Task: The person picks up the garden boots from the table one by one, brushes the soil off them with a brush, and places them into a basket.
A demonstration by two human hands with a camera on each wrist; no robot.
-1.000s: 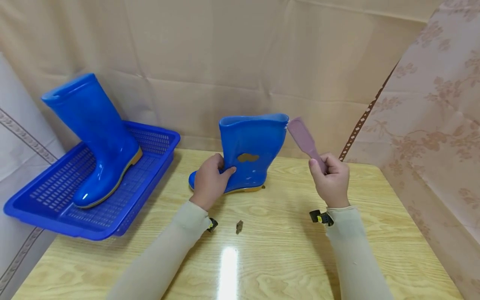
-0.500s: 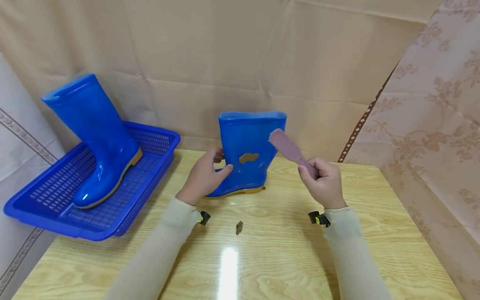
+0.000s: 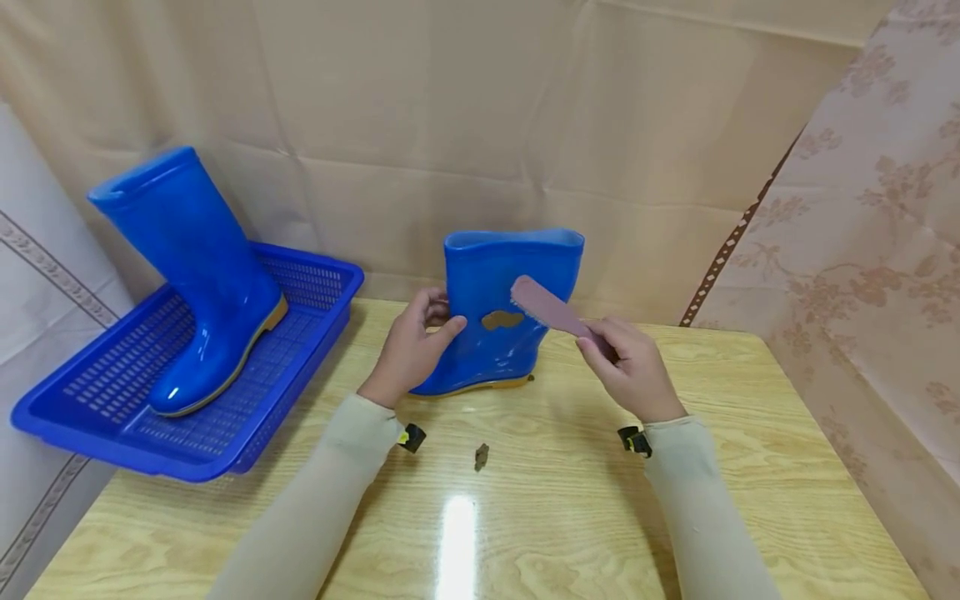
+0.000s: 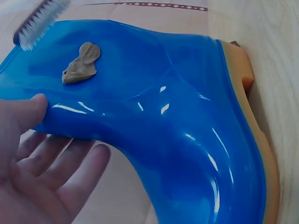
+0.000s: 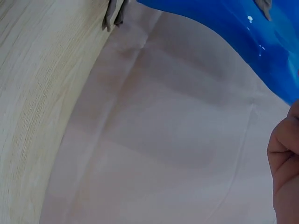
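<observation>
A blue rain boot (image 3: 487, 271) with a yellow sole stands on the table, toe to the left. A brown mud patch (image 3: 501, 320) sticks to its shaft, plain in the left wrist view too. My left hand (image 3: 412, 346) holds the shaft's front edge, thumb on the near side; in the left wrist view some fingers (image 4: 88, 175) pass partly behind the boot. My right hand (image 3: 628, 367) grips a pink brush (image 3: 551, 308) by its handle. White bristles (image 4: 42, 23) face the shaft above the mud; whether they touch it, I cannot tell.
A second blue boot (image 3: 202, 275) leans in a blue perforated basket (image 3: 247, 450) at the left. One brown clump (image 3: 482, 457) lies on the wooden table (image 3: 570, 500), and a small brown bit (image 3: 531, 377) sits by the heel. Beige cloth (image 3: 390, 125) hangs behind.
The brush has moved left and down, from beside the boot's top rim to in front of its shaft. My left hand has shifted slightly left, off the foot, along the shaft's front edge.
</observation>
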